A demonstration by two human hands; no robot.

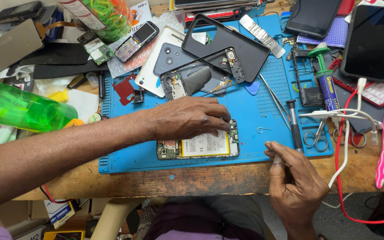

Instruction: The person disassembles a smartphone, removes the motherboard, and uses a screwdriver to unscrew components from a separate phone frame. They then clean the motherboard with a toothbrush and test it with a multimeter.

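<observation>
The fingers of the left hand [187, 118] lie flat and close together on one opened phone [198, 144], which rests on the blue mat [245, 111]. The right hand [292, 178] pinches one small tool. Beside it lie one screwdriver [294, 124], two tweezers [274, 100] and one pair of scissors [315, 138].

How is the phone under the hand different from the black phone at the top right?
The opened phone under the left hand has no back, so its battery and circuit boards show; the black phone is closed, showing a dark screen. The opened phone lies sideways on the blue mat; the black phone lies lengthwise, with a white cable nearby. Both lie flat.
</observation>
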